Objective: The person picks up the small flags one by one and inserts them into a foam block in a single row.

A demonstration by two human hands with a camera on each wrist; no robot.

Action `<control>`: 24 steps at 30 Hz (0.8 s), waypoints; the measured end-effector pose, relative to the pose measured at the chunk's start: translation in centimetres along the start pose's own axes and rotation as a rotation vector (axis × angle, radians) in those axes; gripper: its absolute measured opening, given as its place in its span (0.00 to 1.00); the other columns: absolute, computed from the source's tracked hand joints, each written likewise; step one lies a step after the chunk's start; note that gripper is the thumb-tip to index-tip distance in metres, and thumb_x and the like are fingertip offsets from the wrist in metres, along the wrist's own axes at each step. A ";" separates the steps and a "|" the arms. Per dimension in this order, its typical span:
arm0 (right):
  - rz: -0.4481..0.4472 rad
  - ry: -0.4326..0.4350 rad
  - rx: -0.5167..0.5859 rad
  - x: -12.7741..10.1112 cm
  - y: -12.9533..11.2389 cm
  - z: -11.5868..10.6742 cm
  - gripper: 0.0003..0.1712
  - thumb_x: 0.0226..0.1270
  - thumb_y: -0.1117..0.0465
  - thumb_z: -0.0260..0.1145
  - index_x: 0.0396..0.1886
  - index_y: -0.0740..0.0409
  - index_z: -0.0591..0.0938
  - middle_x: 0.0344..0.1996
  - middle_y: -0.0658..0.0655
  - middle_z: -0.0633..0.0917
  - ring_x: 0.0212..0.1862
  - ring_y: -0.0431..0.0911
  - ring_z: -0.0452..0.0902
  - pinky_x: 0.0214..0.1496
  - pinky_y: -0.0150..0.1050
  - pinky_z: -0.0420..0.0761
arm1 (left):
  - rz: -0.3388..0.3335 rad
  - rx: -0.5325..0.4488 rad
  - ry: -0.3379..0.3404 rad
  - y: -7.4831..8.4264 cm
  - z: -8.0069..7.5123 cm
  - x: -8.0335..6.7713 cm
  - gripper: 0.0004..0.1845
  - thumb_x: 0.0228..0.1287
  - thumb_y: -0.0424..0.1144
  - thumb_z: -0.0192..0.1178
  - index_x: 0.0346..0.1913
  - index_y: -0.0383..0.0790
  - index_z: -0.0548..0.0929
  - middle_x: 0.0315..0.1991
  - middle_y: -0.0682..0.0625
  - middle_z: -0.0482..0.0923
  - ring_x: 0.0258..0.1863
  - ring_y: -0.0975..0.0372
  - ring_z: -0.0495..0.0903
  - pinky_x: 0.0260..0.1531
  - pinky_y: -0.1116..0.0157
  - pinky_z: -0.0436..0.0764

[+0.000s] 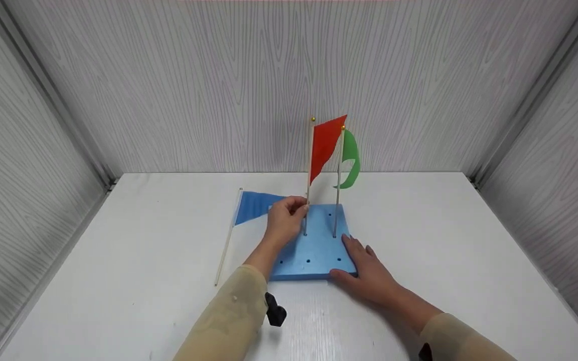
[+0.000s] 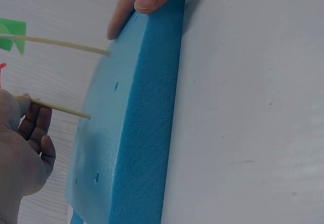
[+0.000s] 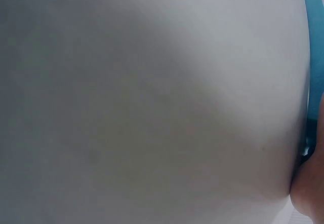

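On the white table (image 1: 143, 240) a blue flag (image 1: 254, 205) is lying flat at far left. I'm pinching the red flag (image 1: 325, 145) stick with my left hand (image 1: 285, 220), keeping it upright in the blue foam block (image 1: 314, 250). The green flag (image 1: 350, 158) is standing beside it. My right hand (image 1: 369, 273), fingers flat, is steadying the block's corner.

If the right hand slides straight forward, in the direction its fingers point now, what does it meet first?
Probably the stick of the green flag. The right hand lies flat on the near right corner of the blue foam block, fingers pointing at that stick. Depth is unclear; it might pass just right of it.
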State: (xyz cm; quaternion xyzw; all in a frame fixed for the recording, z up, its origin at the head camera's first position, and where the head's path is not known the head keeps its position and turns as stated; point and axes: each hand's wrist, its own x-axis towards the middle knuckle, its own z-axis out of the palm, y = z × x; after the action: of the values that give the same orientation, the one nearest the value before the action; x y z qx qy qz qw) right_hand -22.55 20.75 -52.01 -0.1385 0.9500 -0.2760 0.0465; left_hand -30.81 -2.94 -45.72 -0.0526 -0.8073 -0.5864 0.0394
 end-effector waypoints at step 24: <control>-0.025 0.013 -0.005 0.2 -0.3 0.2 0.60 0.71 0.24 0.59 0.88 0.53 0.51 0.84 0.62 0.57 0.85 0.55 0.48 0.84 0.56 0.43 | -0.004 0.008 0.006 -0.3 0.2 -0.1 0.10 0.80 0.36 0.62 0.56 0.44 0.88 0.45 0.52 0.85 0.45 0.60 0.82 0.50 0.62 0.83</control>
State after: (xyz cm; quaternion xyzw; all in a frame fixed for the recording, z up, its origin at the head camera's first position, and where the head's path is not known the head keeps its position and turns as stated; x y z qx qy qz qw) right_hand -22.62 20.41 -52.00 -0.1484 0.9491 -0.2753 0.0365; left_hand -30.74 -2.79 -46.06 -0.0490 -0.8097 -0.5834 0.0410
